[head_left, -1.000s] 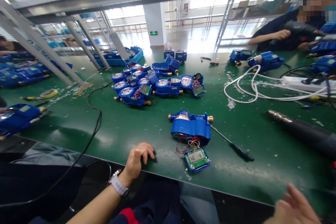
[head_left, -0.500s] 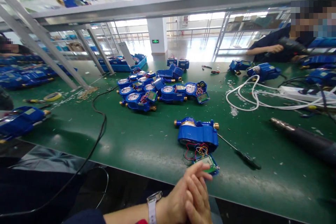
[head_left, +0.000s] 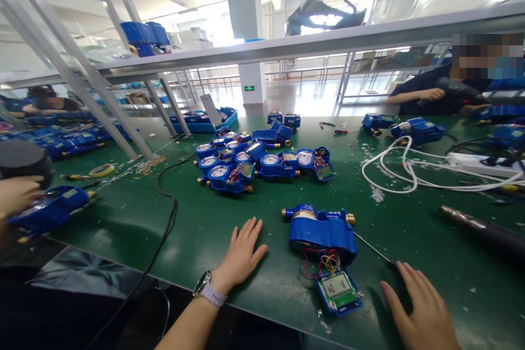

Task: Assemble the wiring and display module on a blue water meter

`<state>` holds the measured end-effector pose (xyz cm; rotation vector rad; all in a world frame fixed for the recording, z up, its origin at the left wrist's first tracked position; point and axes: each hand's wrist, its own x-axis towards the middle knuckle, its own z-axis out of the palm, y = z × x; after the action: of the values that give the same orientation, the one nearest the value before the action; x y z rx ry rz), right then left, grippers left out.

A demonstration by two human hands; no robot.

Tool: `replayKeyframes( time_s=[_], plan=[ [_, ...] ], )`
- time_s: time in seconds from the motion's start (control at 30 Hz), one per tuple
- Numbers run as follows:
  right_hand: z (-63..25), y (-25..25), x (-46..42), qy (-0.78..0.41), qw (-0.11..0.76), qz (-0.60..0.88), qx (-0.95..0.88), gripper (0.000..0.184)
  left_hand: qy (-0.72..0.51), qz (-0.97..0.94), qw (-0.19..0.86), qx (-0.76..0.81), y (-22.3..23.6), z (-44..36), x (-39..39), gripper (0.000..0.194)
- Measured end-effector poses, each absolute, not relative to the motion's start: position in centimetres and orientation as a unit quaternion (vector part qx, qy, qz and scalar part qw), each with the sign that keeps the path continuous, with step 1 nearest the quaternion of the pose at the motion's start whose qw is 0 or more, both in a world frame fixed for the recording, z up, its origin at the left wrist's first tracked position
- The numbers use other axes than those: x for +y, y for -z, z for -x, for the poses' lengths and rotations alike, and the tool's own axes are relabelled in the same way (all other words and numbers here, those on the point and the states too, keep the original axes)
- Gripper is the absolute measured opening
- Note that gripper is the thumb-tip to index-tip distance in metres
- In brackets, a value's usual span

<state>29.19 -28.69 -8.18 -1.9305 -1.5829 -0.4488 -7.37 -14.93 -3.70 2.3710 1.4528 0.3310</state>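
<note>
My left hand (head_left: 241,254) lies flat and open on the green table (head_left: 205,219), just left of an opened blue water meter (head_left: 322,229). Coloured wires run from the meter to a small green display board (head_left: 338,291) lying in front of it. My right hand (head_left: 422,311) rests open on the table to the right of the board, its fingers over the handle end of a thin screwdriver (head_left: 371,249). Neither hand holds anything.
Several blue meters (head_left: 254,161) are clustered at mid-table, with a blue tray (head_left: 205,118) behind. A black cable (head_left: 164,219) crosses the left side; white cable (head_left: 410,169) and a dark tool (head_left: 484,229) lie right. A co-worker sits far right, another hand (head_left: 16,194) at left.
My hands were clasped together at the table edge; they have now separated and lie flat on either side of the meter. The camera has tilted upward.
</note>
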Motion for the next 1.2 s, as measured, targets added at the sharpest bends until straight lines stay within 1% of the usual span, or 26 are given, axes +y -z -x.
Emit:
replayKeyframes(
  time_s=[0.07, 0.13, 0.23, 0.33, 0.43, 0.53, 0.6, 0.67, 0.77, 0.9, 1.07, 1.2],
  plan=[
    [-29.4, 8.7, -28.5, 0.166, 0.277, 0.728, -0.605, 0.066, -0.072, -0.853, 0.162, 0.490, 3.5, 6.7, -15.1, 0.061],
    [-29.1, 8.5, -28.6, 0.169, 0.264, 0.722, -0.616, 0.065, -0.056, -0.868, 0.163, 0.465, 3.0, 6.2, -15.6, 0.063],
    [-28.7, 7.5, -29.1, 0.153, 0.275, 0.735, -0.601, 0.061, -0.049, -0.887, 0.183, 0.421, 1.9, 5.8, -16.6, 0.066],
    [-28.7, 6.9, -29.7, 0.108, 0.293, 0.774, -0.551, 0.057, -0.045, -0.900, 0.209, 0.380, 1.2, 5.9, -17.8, 0.064],
    [-28.6, 6.7, -29.9, 0.071, 0.293, 0.794, -0.528, 0.055, -0.075, -0.895, 0.235, 0.372, 1.3, 6.4, -18.7, 0.059],
    [-28.3, 6.4, -29.8, 0.068, 0.286, 0.791, -0.538, 0.053, -0.141, -0.874, 0.245, 0.396, 1.8, 6.9, -19.0, 0.059],
    [-28.0, 6.3, -29.8, 0.076, 0.282, 0.785, -0.547, 0.052, -0.181, -0.859, 0.236, 0.418, 2.0, 7.0, -18.8, 0.052],
    [-27.9, 6.1, -29.8, 0.082, 0.280, 0.781, -0.553, 0.051, -0.201, -0.847, 0.218, 0.440, 2.0, 6.8, -18.4, 0.039],
    [-27.9, 6.2, -29.8, 0.087, 0.283, 0.777, -0.556, 0.050, -0.183, -0.844, 0.189, 0.467, 1.5, 5.9, -17.6, 0.024],
    [-28.1, 6.3, -29.8, 0.095, 0.290, 0.770, -0.560, 0.052, -0.135, -0.858, 0.170, 0.465, 0.9, 4.3, -16.4, 0.019],
    [-28.0, 6.3, -29.8, 0.099, 0.299, 0.767, -0.559, 0.051, -0.113, -0.868, 0.176, 0.450, 1.1, 3.2, -15.9, 0.008],
    [-27.8, 6.2, -29.8, 0.100, 0.308, 0.764, -0.559, 0.048, -0.100, -0.876, 0.188, 0.432, 1.0, 3.1, -16.3, 0.008]
  ],
)
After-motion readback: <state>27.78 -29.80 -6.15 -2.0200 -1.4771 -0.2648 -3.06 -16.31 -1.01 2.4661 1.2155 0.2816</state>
